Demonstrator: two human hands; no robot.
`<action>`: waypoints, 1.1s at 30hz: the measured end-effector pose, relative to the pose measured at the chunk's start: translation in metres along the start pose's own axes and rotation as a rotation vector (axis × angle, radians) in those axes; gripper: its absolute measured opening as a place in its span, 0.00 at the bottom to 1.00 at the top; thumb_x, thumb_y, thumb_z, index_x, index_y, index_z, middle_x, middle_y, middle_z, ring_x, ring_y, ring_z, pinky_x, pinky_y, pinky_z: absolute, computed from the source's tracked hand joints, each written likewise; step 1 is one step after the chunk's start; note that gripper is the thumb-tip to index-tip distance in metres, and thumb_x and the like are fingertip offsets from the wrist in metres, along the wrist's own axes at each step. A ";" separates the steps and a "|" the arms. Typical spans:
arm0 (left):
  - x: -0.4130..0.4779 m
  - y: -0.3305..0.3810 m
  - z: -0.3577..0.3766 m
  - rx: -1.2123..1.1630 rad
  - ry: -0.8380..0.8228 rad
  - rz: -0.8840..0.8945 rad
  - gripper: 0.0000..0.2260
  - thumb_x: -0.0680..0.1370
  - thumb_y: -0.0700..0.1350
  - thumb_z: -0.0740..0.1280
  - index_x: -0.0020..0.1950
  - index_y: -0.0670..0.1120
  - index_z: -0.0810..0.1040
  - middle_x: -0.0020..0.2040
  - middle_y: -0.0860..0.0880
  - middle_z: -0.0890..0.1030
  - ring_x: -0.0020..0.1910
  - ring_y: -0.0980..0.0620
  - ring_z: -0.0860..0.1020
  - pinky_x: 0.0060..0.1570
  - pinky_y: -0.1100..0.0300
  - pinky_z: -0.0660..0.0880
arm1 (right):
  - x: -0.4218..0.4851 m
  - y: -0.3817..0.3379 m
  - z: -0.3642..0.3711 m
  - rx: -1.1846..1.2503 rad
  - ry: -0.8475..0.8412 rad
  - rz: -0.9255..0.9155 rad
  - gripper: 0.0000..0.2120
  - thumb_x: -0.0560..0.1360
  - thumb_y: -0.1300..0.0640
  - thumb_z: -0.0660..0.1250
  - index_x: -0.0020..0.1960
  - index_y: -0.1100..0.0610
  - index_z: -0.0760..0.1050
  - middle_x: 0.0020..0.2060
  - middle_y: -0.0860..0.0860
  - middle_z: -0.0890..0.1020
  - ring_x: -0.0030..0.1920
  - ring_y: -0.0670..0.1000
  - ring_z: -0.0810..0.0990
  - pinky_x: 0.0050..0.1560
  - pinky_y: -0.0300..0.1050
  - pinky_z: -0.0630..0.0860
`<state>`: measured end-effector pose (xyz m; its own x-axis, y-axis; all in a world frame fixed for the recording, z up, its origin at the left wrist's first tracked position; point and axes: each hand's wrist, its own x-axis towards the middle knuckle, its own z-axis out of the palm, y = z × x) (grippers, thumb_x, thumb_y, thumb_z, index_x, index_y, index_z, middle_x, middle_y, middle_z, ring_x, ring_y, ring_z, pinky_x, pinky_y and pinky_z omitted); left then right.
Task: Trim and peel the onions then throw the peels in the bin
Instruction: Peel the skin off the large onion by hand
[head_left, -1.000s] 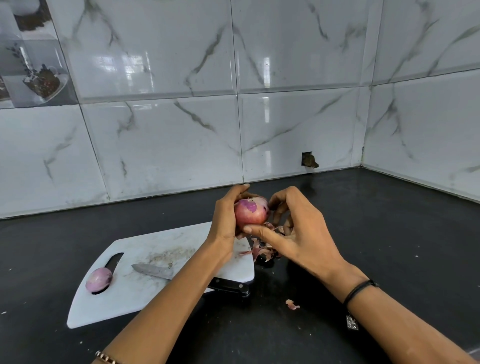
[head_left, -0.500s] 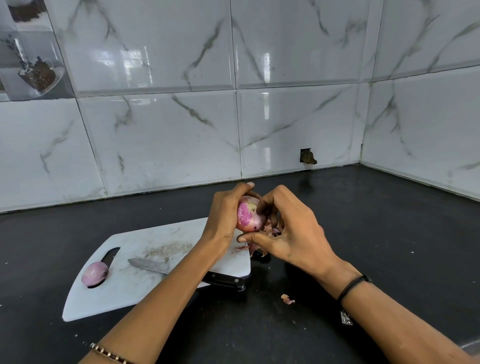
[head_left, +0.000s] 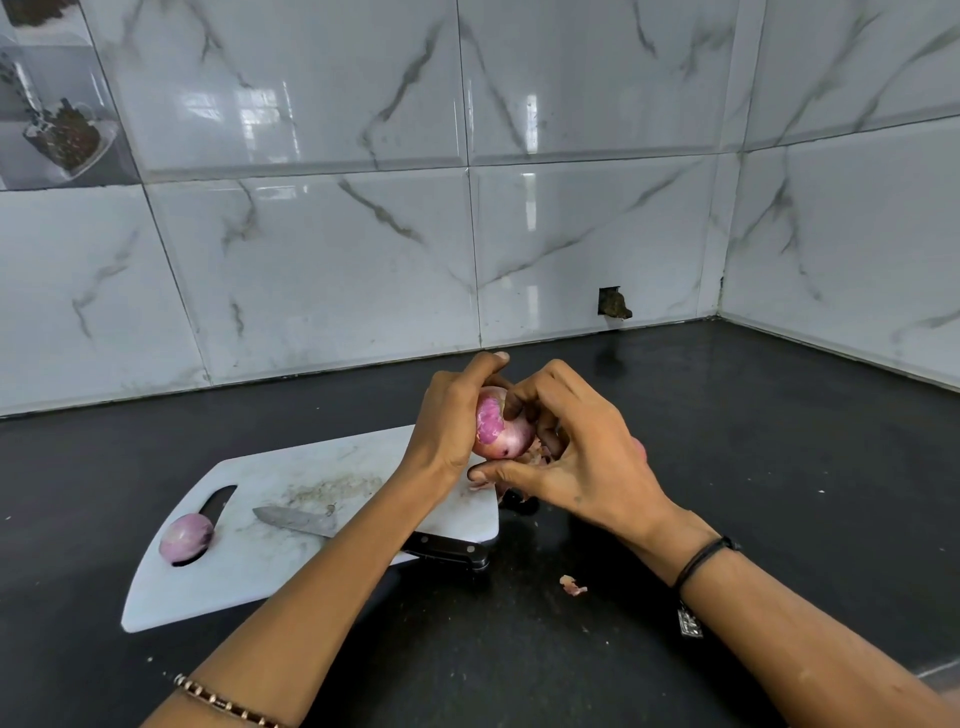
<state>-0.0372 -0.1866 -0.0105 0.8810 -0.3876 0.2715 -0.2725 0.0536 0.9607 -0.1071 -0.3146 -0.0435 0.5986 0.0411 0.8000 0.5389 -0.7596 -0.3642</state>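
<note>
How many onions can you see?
2. The first onion is gripped between the left hand and the right hand above the counter. The second onion lies on the white cutting board, over its handle hole. The hands might hide more.

1. Left grip (head_left: 451, 427): raised, back of hand toward camera, fingers curled round onion (head_left: 503, 432).
2. Right grip (head_left: 577, 460): fingers curled onto the onion's other side, thumb stretched beneath it.
3. Both forearms angle in from below, converging.

Even daylight is seen; window glare is reflected on the tiles (head_left: 249, 111); edges are bent by wide-angle distortion.
</note>
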 end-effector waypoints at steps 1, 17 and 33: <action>0.000 0.000 0.000 0.003 0.000 -0.002 0.21 0.80 0.54 0.65 0.32 0.43 0.80 0.34 0.40 0.80 0.36 0.46 0.79 0.45 0.50 0.75 | 0.000 0.000 -0.001 0.006 0.003 -0.001 0.27 0.63 0.41 0.83 0.53 0.53 0.77 0.46 0.44 0.74 0.44 0.47 0.75 0.40 0.43 0.75; 0.003 0.001 -0.002 0.039 -0.043 -0.044 0.20 0.78 0.54 0.66 0.29 0.46 0.82 0.33 0.43 0.82 0.33 0.47 0.81 0.44 0.54 0.76 | -0.002 -0.003 0.002 0.011 -0.040 0.028 0.23 0.65 0.45 0.83 0.43 0.50 0.69 0.40 0.46 0.72 0.39 0.45 0.71 0.38 0.30 0.68; 0.004 0.002 -0.003 0.051 -0.035 -0.048 0.20 0.79 0.54 0.64 0.33 0.42 0.80 0.36 0.42 0.82 0.38 0.44 0.79 0.50 0.48 0.76 | -0.002 -0.010 0.003 -0.060 -0.009 0.007 0.28 0.65 0.40 0.81 0.52 0.45 0.67 0.45 0.37 0.75 0.40 0.42 0.74 0.37 0.46 0.76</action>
<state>-0.0329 -0.1850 -0.0071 0.8795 -0.4207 0.2223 -0.2504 -0.0120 0.9681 -0.1121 -0.3056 -0.0433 0.6077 0.0419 0.7930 0.4988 -0.7972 -0.3401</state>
